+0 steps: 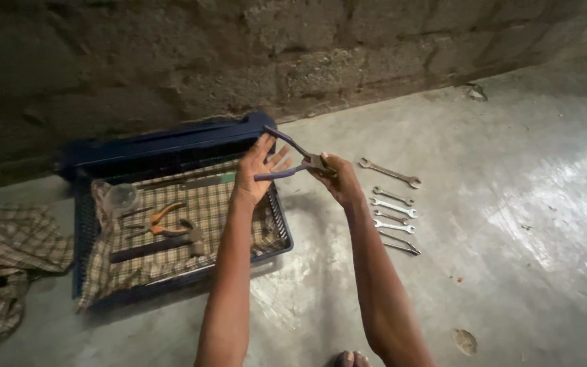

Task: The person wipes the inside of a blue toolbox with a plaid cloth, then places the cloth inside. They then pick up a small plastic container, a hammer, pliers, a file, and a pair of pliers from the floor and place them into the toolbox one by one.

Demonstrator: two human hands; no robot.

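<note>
Two bare hands meet in the air above a grey concrete floor [484, 204] beside a rough block wall [239, 47]. The right hand [338, 178] pinches the head of purple-handled pliers [293, 160]; their splayed handles run leftward to the left hand [256, 170], whose fingers are spread. Below left, a dark blue crate [171, 146] lined with checked cloth [232, 204] holds orange-handled pliers [161, 221] and a hammer [161, 243]. To the right, wrenches [394, 207] lie in a row.

Hammer [154, 246], 6 wrenches [393, 207], crate [171, 146].
</note>
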